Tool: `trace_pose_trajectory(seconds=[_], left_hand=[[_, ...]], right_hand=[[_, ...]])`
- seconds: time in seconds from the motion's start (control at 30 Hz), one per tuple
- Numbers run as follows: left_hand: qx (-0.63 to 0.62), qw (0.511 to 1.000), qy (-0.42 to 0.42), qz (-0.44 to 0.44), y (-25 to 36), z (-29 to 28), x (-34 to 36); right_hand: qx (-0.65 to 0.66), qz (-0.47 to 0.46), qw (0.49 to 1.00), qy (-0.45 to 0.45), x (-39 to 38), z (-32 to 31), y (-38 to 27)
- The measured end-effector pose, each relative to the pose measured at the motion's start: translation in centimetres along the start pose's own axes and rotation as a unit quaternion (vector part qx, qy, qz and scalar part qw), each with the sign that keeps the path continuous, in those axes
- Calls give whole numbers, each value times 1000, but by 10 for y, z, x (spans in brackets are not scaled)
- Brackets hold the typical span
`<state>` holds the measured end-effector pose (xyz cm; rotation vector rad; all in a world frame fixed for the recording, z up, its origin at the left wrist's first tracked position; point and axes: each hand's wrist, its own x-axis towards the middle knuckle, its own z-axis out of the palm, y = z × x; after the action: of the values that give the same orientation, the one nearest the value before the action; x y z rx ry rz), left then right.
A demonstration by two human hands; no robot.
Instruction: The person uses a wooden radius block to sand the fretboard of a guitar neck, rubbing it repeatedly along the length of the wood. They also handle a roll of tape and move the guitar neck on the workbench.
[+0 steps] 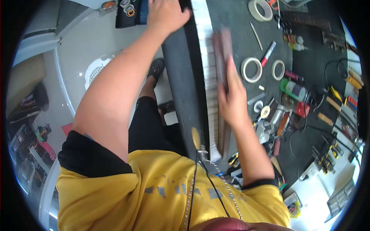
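Note:
A long, light strip with crosswise bands (206, 50) runs lengthwise along the edge of the dark bench. At its far end is my left hand (165, 17), its thumb out toward the bench edge; the picture's top edge cuts off most of its fingers. My right hand (233, 98) is closed around a long brown bar (221, 46), blurred by motion, that lies alongside the strip's right side. Its thumb is on the near side and a finger stretches along the bar. Whether the bar touches the strip I cannot tell.
On the dark bench top lie tape rolls (251, 70), a red-and-silver marker (268, 54), a thin wooden stick (256, 36), a green bottle (293, 89) and piled hand tools (275, 119). A yellow oval pendant (195, 138) hangs over the bench edge. A white stool (96, 73) stands left.

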<state>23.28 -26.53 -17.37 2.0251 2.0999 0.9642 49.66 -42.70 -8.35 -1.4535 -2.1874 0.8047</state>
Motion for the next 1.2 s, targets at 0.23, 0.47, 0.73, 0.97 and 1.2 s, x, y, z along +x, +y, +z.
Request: trace_pose_trajectory(seconds=[0.23, 0.47, 0.73, 0.97, 1.2], left_hand=[[-14, 999, -27, -31, 16, 14, 0], [-24, 997, -27, -73, 8, 6, -5], [-47, 998, -16, -32, 16, 23, 3], [-26, 997, -9, -71, 4, 7, -1], [-50, 997, -33, -57, 17, 15, 2]], right_hand=[[6, -93, 991, 93, 179, 17, 7], [-17, 21, 999, -29, -26, -1, -10], [-98, -48, 991, 74, 203, 20, -1], [-5, 60, 997, -48, -18, 14, -10], [-13, -17, 1000, -15, 174, 21, -4]])
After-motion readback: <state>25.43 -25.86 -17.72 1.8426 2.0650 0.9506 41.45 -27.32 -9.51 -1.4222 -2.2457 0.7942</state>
